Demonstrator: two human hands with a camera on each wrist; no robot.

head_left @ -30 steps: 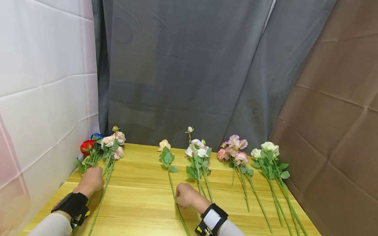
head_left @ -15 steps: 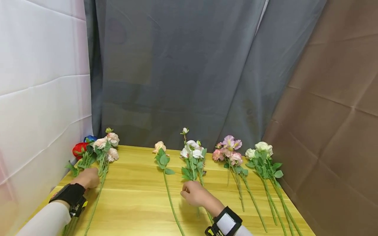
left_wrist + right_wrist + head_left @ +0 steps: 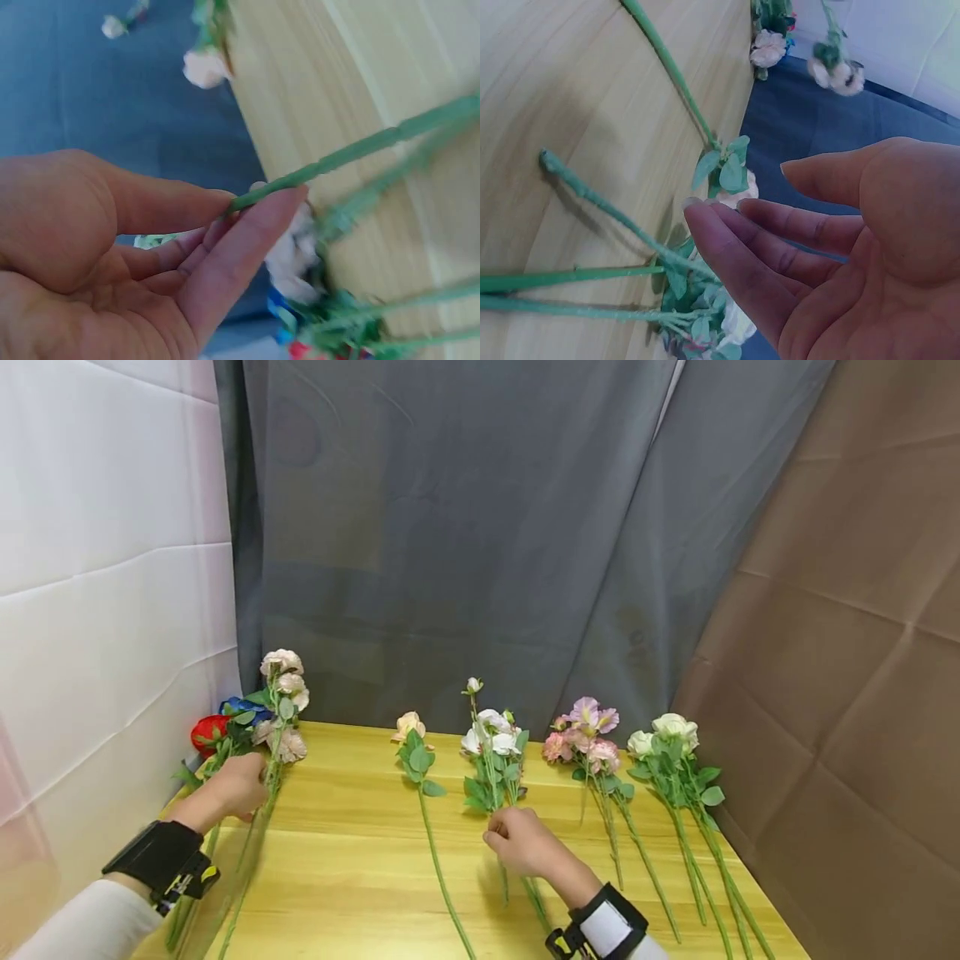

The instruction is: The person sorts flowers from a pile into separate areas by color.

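Note:
On the left of the table, my left hand [image 3: 242,783] pinches a pale pink flower by its green stem [image 3: 352,154] between thumb and fingers. Its blossoms [image 3: 283,664] stand raised against the grey curtain. Another pale pink flower [image 3: 285,743] lies lower, beside a red flower [image 3: 210,733] and a blue flower [image 3: 247,708]. My right hand [image 3: 523,843] hovers over the stems of the white flowers [image 3: 493,731], and in the right wrist view its thumb and fingers are apart, holding nothing. One green stem [image 3: 600,210] runs behind those fingers. Left of it lies a single peach rose [image 3: 409,727].
Pink and lilac flowers [image 3: 592,743] lie right of the white ones, then cream roses [image 3: 675,731] near the right edge. A wooden table [image 3: 352,843] bears them all. Grey curtain [image 3: 450,568] hangs behind, white cloth [image 3: 112,568] left, brown cloth [image 3: 840,652] right.
My left hand has lifted a pale pink flower, raising its blossoms. My right hand has left the peach rose's stem and moved right over the white flowers' stems.

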